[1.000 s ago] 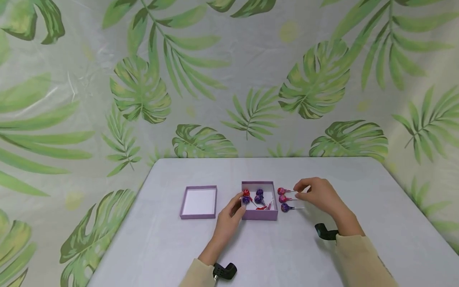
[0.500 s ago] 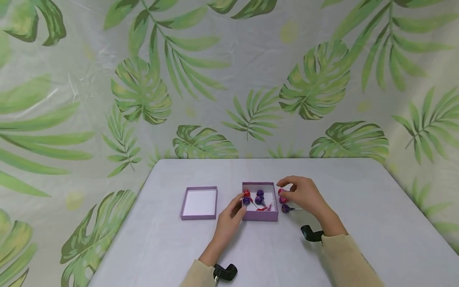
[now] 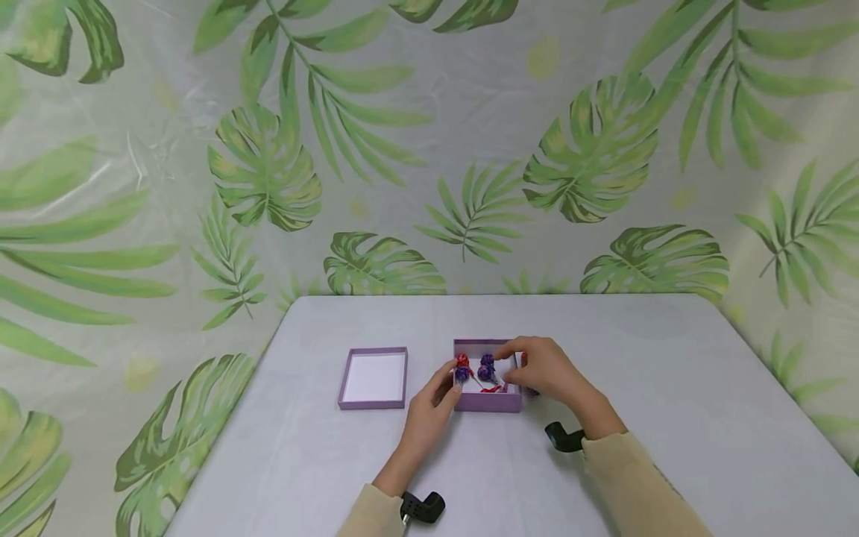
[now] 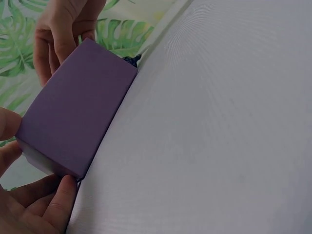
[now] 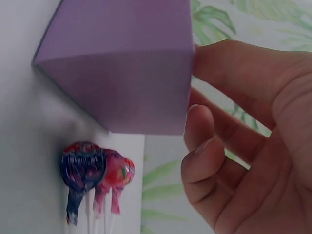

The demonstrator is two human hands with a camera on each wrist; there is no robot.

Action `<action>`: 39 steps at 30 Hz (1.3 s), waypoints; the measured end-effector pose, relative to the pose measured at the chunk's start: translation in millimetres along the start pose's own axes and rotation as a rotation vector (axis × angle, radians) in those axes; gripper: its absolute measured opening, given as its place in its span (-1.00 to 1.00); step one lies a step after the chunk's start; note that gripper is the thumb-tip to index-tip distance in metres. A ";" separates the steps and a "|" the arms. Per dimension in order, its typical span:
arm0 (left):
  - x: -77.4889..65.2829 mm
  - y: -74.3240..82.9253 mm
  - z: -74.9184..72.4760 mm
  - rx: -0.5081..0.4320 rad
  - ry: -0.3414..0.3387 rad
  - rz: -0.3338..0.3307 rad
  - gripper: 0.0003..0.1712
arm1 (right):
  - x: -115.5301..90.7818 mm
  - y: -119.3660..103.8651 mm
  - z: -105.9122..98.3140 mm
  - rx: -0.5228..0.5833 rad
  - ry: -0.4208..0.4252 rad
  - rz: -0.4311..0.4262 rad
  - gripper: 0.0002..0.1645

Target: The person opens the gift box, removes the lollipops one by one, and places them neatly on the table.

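An open purple box point(image 3: 488, 403) stands mid-table with several wrapped lollipops inside. Among them are a red lollipop point(image 3: 462, 360) and a purple lollipop point(image 3: 485, 373). My left hand point(image 3: 427, 410) holds the box's left side, thumb at the front corner, as the left wrist view also shows. My right hand point(image 3: 546, 369) reaches over the right wall, thumb and forefinger apart above the contents. In the right wrist view its fingertips point(image 5: 207, 151) are partly hidden behind the box. Beside the right wall lie a dark blue-purple lollipop point(image 5: 84, 165) and pink ones point(image 5: 114, 170), mostly covered by my hand in the head view.
A shallow purple-rimmed lid point(image 3: 372, 406) with a white inside lies left of the box. The white table point(image 3: 282, 447) ends at a leaf-patterned cloth point(image 3: 470, 149) behind it. Each wrist wears a black camera mount point(image 3: 423, 508).
My right hand has moved left, from the sticks of the lollipops beside the box to over its right wall. The left hand and the box have stayed put.
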State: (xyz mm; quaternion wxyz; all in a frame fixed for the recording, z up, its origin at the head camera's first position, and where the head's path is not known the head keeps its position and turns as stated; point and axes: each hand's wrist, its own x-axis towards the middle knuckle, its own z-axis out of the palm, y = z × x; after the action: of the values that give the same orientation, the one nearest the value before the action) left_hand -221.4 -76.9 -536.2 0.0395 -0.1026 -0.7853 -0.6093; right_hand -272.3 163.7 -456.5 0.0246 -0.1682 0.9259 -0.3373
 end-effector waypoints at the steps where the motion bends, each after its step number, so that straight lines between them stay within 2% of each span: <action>1: -0.1 0.2 0.0 0.002 0.000 -0.001 -0.44 | 1.3 -0.9 1.8 -0.009 -0.010 0.003 -0.63; 4: -0.3 -0.1 0.8 0.002 0.000 0.003 -0.44 | 3.9 -2.5 6.5 -0.038 -0.036 0.010 -0.65; 14: -1.0 -2.6 3.5 -0.024 0.014 0.019 -0.45 | 6.6 -5.8 16.1 -0.166 -0.057 -0.050 -0.70; 26: 1.7 -2.8 0.9 0.021 -0.002 0.004 -0.44 | 11.6 -12.2 19.0 -0.283 -0.124 -0.026 -0.74; 32: 0.8 -1.2 0.5 0.015 0.000 0.007 -0.44 | 14.0 -15.8 18.2 -0.311 -0.177 -0.008 -0.72; 37: 0.9 -2.2 1.4 0.004 0.008 0.009 -0.44 | 14.7 -16.2 19.4 -0.311 -0.173 -0.012 -0.69; 39: -0.3 1.8 0.9 0.003 0.006 -0.003 -0.44 | 14.6 -15.5 20.2 -0.301 -0.165 -0.017 -0.69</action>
State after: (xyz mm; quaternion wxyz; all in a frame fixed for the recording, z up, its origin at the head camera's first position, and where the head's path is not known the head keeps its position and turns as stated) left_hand -220.7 -75.7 -534.7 0.0412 -0.0998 -0.7861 -0.6085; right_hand -278.2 135.4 -461.4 0.0720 -0.2050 0.9593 -0.1803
